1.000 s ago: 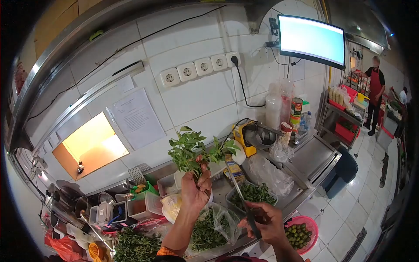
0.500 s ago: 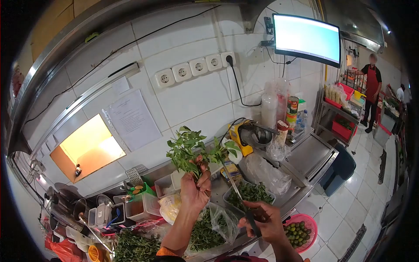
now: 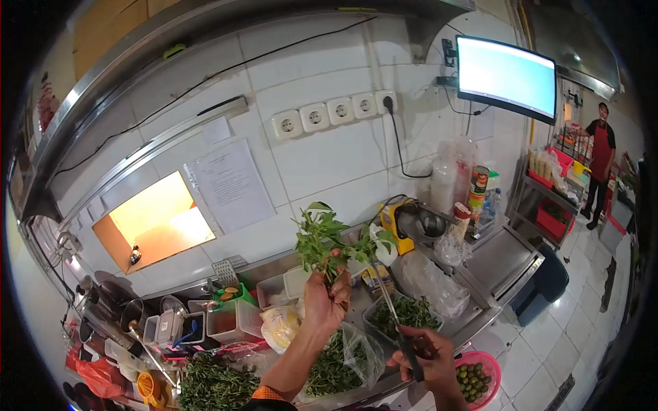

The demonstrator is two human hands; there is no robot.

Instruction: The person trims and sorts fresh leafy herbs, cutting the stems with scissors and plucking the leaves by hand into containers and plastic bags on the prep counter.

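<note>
A bunch of leafy green herbs (image 3: pixel 319 240) stands upright in my left hand (image 3: pixel 327 298), whose fingers are wrapped round the stems. My right hand (image 3: pixel 426 356) grips a knife (image 3: pixel 392 308) by its dark handle, the long blade pointing up and away. The blade's tip is near a leafy sprig (image 3: pixel 373 243) to the right of the bunch. Beneath the blade sits a clear container of green leaves (image 3: pixel 404 316). A plastic bag with more greens (image 3: pixel 336 366) lies under my left forearm.
Loose greens (image 3: pixel 216 385) lie at the lower left, near plastic tubs (image 3: pixel 223 322). A yellow device (image 3: pixel 397 226) stands by the wall. A pink basket of small green fruits (image 3: pixel 476 380) is at the lower right. A person (image 3: pixel 601 161) stands in the background.
The view has shifted, so the wall, screen and counter appear further right. Both hands keep their grips on the herbs and the knife.
</note>
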